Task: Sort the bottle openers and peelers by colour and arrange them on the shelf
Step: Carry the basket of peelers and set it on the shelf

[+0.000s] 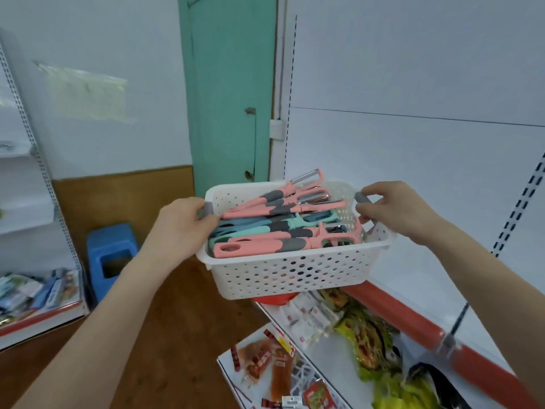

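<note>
A white perforated plastic basket (290, 273) is held up in the air in front of me. My left hand (181, 224) grips its grey left handle and my right hand (396, 209) grips its grey right handle. Inside lie several pink peelers and openers with grey grips (265, 246) and several teal ones (267, 225), mixed together with heads pointing right. The white shelf with a red front edge (413, 323) runs below and to the right of the basket.
Snack packets (362, 329) fill the lower shelves at bottom right. A blue plastic stool (110, 255) stands on the brown floor at left, by another shelf unit with packets (35, 290). A green door (233, 90) is straight ahead.
</note>
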A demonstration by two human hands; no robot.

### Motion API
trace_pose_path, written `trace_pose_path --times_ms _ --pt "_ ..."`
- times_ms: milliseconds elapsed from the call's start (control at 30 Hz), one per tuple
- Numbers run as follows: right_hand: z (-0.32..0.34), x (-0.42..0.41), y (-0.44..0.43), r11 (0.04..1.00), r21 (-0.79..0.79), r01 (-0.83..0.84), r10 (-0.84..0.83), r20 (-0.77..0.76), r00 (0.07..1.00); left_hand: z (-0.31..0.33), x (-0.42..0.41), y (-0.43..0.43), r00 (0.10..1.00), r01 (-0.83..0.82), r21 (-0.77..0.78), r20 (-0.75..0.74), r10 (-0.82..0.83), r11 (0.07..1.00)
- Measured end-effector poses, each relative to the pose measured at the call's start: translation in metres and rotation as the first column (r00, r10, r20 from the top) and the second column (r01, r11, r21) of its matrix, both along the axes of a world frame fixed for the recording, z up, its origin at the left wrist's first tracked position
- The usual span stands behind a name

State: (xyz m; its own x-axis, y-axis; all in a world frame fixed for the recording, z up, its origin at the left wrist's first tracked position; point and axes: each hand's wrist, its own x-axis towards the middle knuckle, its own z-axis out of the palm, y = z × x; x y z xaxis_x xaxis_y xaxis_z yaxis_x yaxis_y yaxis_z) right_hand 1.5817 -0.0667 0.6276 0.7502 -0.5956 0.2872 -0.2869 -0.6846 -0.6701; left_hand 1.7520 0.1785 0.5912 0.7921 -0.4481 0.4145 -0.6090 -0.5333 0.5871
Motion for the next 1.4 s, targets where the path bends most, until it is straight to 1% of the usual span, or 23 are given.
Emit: trace_pose_path --times_ms 167,300,400,500,567,700,867,967,1100,1267,1400 --pt "0.003 0.067 -0.027 0.995 -0.021 0.101 -0.101 -0.014 0.995 0.005 0.081 -0.039 0.995 0.098 0.007 0.033 -0.098 0.995" --pt "0.005 0.109 -0.054 0.986 -0.032 0.166 -0.167 -0.045 0.985 0.012 0.130 -0.077 0.984 0.175 -0.040 -0.033 -0.176 0.984" --pt "0.006 0.138 -0.080 0.980 -0.044 0.195 -0.197 -0.058 0.979 0.009 0.163 -0.109 0.979 0.193 -0.038 -0.055 -0.195 0.980" --pt "0.006 0.167 -0.109 0.976 -0.048 0.215 -0.217 -0.063 0.974 0.008 0.194 -0.141 0.978 0.205 -0.026 -0.041 -0.205 0.979" --pt "0.006 0.187 -0.130 0.974 -0.052 0.218 -0.221 -0.057 0.974 0.007 0.211 -0.162 0.981 0.195 -0.008 -0.020 -0.195 0.981" --pt "0.002 0.225 -0.173 0.975 -0.052 0.215 -0.218 -0.069 0.973 0.000 0.241 -0.200 0.985 0.171 -0.007 -0.025 -0.171 0.985" --pt "-0.010 0.271 -0.214 0.979 -0.030 0.202 -0.204 -0.084 0.975 -0.014 0.270 -0.234 0.990 0.133 -0.040 -0.050 -0.135 0.990" --pt "-0.021 0.295 -0.232 0.981 -0.018 0.191 -0.192 -0.105 0.976 -0.024 0.285 -0.246 0.991 0.107 -0.041 -0.073 -0.109 0.993" --pt "-0.031 0.324 -0.249 0.983 -0.040 0.179 -0.182 -0.137 0.974 -0.033 0.304 -0.258 0.991 0.082 -0.010 -0.107 -0.083 0.997" --pt "-0.040 0.351 -0.262 0.983 -0.050 0.177 -0.183 -0.155 0.971 -0.039 0.318 -0.268 0.980 0.081 -0.034 -0.180 -0.086 0.996" --pt "-0.049 0.364 -0.271 0.979 -0.060 0.194 -0.203 -0.193 0.960 -0.042 0.323 -0.271 0.979 0.097 -0.017 -0.181 -0.099 0.995"
